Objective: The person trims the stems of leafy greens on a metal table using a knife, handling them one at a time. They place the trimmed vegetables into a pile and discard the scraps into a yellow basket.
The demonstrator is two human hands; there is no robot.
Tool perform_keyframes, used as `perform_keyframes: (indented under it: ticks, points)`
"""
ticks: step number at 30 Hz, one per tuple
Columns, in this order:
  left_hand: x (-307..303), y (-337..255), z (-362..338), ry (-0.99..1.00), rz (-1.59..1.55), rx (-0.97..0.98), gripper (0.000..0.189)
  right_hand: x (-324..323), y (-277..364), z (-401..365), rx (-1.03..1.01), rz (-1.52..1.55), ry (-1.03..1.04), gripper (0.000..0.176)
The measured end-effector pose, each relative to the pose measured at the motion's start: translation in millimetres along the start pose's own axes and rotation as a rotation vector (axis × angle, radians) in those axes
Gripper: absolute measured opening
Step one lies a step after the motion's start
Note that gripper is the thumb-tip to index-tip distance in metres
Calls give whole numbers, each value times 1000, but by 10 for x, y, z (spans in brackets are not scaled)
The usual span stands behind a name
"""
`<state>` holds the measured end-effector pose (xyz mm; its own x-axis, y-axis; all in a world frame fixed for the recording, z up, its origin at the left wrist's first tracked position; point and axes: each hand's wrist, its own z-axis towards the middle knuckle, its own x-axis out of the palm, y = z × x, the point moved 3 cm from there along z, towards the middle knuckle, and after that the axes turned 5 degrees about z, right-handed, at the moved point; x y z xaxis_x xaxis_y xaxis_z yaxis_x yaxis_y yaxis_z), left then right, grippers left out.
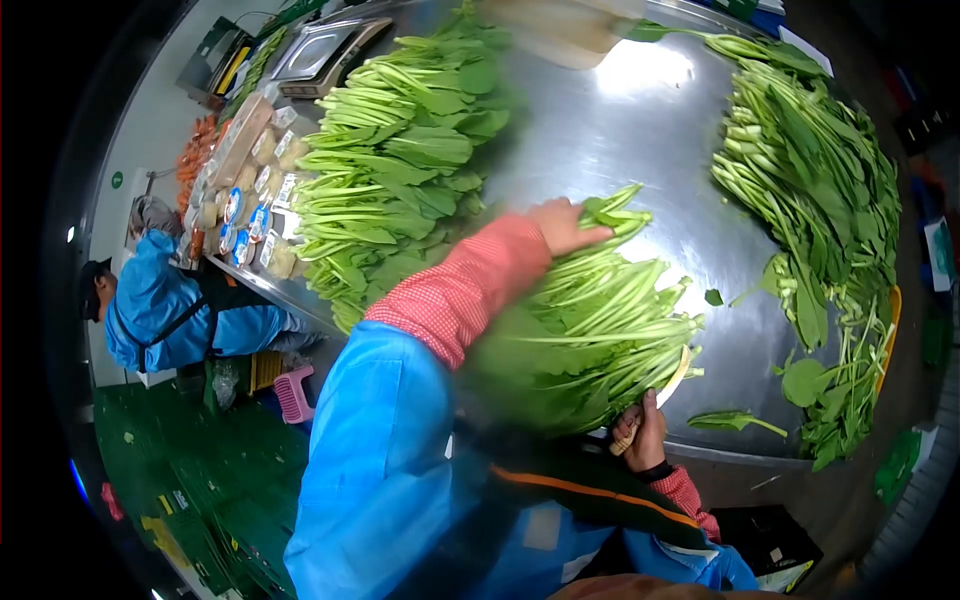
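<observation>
My left hand [572,228], at the end of a red checked cuff, is closed around a small bunch of choy sum [622,214] at the far side of a larger pile. That choy sum pile [610,330] lies right in front of me, pale cut stems pointing right and leaves left. At the pile's near right corner, my right hand [648,436] grips a pale curved strip [678,376] that arcs up beside the stem ends. A tan, handle-like end shows below its fingers; I cannot tell exactly what this object is.
A long row of choy sum [390,170] lines the table's left side, with packed produce [262,205] and a scale [330,52] beyond. More greens [800,170] heap at the right, and a loose leaf [735,421] lies near the edge. A co-worker [180,310] stands at left near a pink stool [293,394].
</observation>
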<state>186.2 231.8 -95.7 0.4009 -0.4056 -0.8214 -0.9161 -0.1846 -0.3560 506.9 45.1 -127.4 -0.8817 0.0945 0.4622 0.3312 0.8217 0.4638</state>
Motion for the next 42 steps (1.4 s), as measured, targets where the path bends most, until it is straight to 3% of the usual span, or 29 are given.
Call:
perform_keyframes:
  ticks: [3,6,9,10,11,12,14,15,18,20,24,27,30,34,35,40,42]
  points:
    - [166,-96,-146,149,-119,28,97,249,2,87,-53,49,-30,56]
    - [182,-226,-395,241,-373,80,93,505,16,137,-35,120,-12,48]
    - [569,-161,-310,446,-711,101,108,631,24,245,-86,112,4,42]
    - [665,-164,-323,429,-738,48,99,709,61,252,-106,99,-12,41]
    - [736,-211,-330,467,-868,153,92,621,13,318,-83,156,121,39]
    - [752,-271,-358,501,-995,264,85,716,49,305,-105,178,102,40]
    - [881,-313,-375,420,-1078,278,76,949,117,232,-149,219,62,44]
    - [613,-374,-587,423,-1097,235,78,852,77,299,-111,219,150,55]
    - [642,-328,-596,449,-1166,214,79,947,141,257,-120,187,179,60]
    - [571,-354,-608,406,-1313,376,76,1016,225,272,-155,176,221,59]
    - [-112,-267,-932,118,-1483,495,75,1215,633,348,-339,-76,185,51]
    - [-505,-92,-1080,-77,-1659,533,84,1609,1109,401,-363,-355,214,47]
    - [-965,171,-1342,-372,-1707,413,85,2513,1548,343,-441,-629,275,52]
    - [-1608,559,-1801,-920,-1732,479,87,3921,1920,272,-531,-880,639,43]
    - [-1734,677,-1902,-993,-1758,497,111,4256,1974,318,-529,-982,672,41]
    - [-1831,1476,-2059,-1515,-1671,164,101,5770,1789,856,-470,-1367,840,31]
    - [-1628,1898,-1875,-1619,-1695,1,93,6192,1556,1177,-642,-1563,782,41]
